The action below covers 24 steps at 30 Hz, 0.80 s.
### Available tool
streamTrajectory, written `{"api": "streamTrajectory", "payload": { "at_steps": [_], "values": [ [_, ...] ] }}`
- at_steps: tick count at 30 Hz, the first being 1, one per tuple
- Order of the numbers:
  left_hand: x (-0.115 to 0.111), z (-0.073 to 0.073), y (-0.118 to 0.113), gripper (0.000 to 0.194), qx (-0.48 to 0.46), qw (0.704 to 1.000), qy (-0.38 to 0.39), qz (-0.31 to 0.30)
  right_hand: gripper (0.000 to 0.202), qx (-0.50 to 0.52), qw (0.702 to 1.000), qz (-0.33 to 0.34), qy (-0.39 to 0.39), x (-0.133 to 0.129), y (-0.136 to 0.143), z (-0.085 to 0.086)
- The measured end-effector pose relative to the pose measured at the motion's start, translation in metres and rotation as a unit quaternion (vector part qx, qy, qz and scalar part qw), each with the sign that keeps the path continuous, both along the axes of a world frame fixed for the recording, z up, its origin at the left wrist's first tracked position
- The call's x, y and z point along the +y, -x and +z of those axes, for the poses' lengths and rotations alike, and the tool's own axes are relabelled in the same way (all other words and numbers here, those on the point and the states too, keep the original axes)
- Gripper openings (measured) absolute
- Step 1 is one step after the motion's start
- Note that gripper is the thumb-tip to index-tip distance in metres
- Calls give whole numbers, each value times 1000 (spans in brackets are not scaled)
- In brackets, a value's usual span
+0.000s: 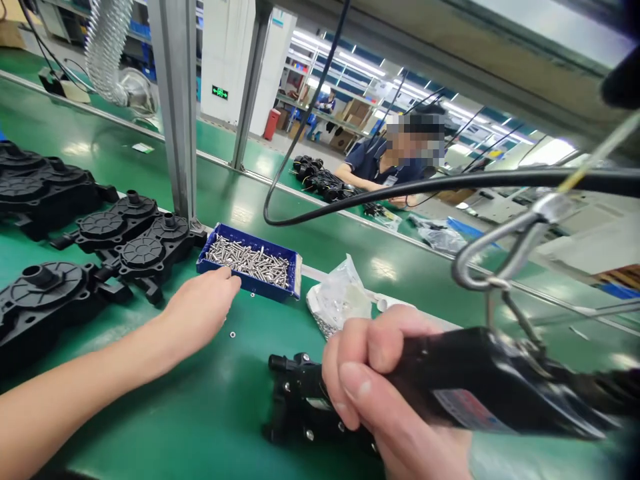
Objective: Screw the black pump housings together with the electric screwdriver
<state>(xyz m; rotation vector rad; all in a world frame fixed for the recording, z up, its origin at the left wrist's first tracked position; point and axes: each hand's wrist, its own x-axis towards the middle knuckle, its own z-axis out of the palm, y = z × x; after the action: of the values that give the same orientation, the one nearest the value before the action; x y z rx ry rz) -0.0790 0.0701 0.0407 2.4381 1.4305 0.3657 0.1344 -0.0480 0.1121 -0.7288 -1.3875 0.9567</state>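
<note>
My right hand (385, 380) is wrapped around a black electric screwdriver (460, 373), which hangs from a metal hook (505, 247) and has a cord at its rear. Beneath that hand lies a black plastic housing (300, 393) with silver screws in it, partly covered by my fingers. At the near left corner of a blue tray (265, 285) full of silver screws (250, 260), my left hand (205, 307) is closed, fingers curled down. Its fingertips are turned away, so whatever they hold is hidden. A loose nut (233, 335) lies on the green bench beside it.
Several black housings (135, 247) stand on the left. A clear plastic bag (343, 293) of small metal parts sits right of the tray. A metal post (175, 107) rises behind it, and a black cable (350, 199) crosses in front. Across the bench a person (385, 160) works.
</note>
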Motion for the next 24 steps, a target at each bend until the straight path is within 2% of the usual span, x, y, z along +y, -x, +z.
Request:
{"api": "streamTrajectory", "payload": {
  "at_steps": [5,9,13,17,24],
  "values": [
    [-7,-15,9,17,37,995,81,-33,20,-28,999,-21,3,-5,0,2],
    [-15,-17,7,17,35,995,81,-41,20,-35,999,-8,-32,-5,1,0],
    [-17,-22,1,16,64,993,88,-37,20,-39,999,-9,-1,-4,-1,-2],
    [-20,-26,-7,14,86,991,96,-38,17,-25,999,32,-34,1,-5,-7],
    [-32,-19,-21,27,153,984,83,-32,22,-3,994,104,-19,6,-4,-6]
  ]
}}
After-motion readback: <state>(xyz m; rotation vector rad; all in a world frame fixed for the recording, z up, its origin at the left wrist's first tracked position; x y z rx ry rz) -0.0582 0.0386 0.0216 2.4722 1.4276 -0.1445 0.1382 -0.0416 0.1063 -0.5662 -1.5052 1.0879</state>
